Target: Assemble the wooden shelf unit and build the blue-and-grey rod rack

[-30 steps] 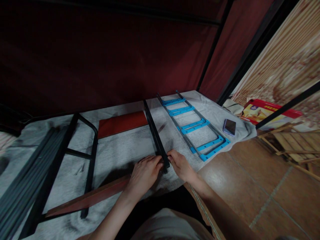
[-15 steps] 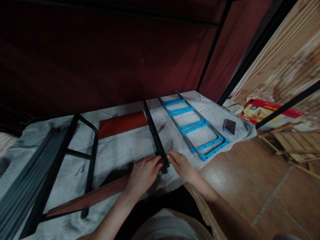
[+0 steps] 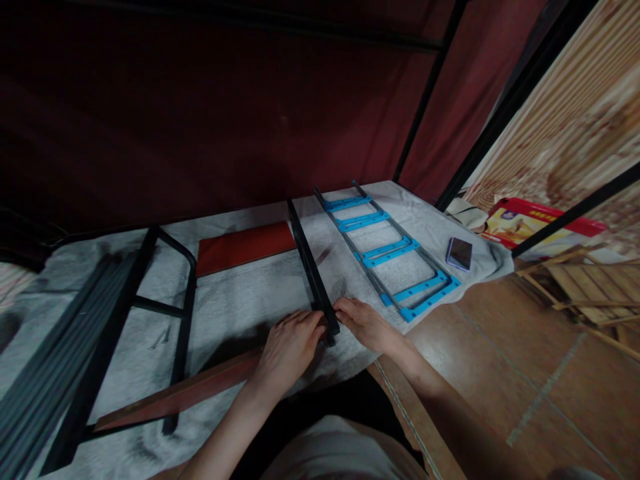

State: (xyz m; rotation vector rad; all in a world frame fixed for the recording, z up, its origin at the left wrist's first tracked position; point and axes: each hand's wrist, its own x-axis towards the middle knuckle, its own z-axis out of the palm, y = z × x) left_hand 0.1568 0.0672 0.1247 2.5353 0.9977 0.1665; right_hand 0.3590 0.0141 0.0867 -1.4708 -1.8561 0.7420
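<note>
"What do your hands have?"

"My left grip (image 3: pixel 293 343) is curled closed over the right end of a long reddish-brown board (image 3: pixel 210 385), right beside a straight black metal bar (image 3: pixel 311 273). My right grip (image 3: pixel 363 323) has its fingers bunched nearly together, fingertips touching the right side of that bar. Whether they pinch something small, I cannot tell."

"Where does the bar lie?"

"On the light grey cloth (image 3: pixel 250 303), its near end between my two grips. The board runs left from it to a black metal frame with a curved corner (image 3: pixel 159 307). A flat orange-red panel (image 3: pixel 245 247) reaches from that frame to the bar's far half."

"And around that?"

"Left of the frame, a bundle of long grey tubes (image 3: pixel 65 363). Right of the bar, well apart from it, a rack of blue crosspieces on grey rods (image 3: pixel 393 252), with a dark-screened phone (image 3: pixel 459 254) farther right, near the cloth's edge."
</note>
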